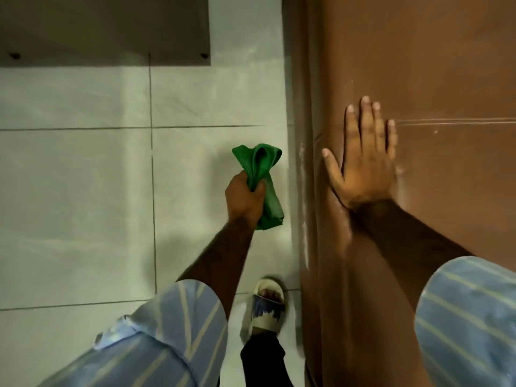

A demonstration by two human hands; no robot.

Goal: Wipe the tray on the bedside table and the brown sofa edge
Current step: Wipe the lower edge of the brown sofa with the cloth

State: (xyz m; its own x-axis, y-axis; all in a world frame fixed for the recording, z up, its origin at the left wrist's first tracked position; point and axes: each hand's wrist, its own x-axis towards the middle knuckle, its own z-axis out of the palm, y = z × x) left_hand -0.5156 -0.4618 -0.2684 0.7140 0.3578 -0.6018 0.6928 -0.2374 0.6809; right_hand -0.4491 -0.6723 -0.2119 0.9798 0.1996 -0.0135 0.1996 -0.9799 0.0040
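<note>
The brown sofa [435, 65] fills the right side of the head view, and its rounded edge [310, 191] runs top to bottom with pale streaks on it. My left hand [244, 201] is closed around a bunched green cloth [261, 174], held over the floor just left of that edge and apart from it. Flat on the sofa's top lies my right hand [363, 163], palm down with fingers spread and nothing in it. No tray or bedside table shows.
Pale grey floor tiles [83, 177] cover the left half. A dark cabinet base [106, 26] hangs over the floor at the top left. My foot in a slipper [268, 305] stands close beside the sofa edge at the bottom.
</note>
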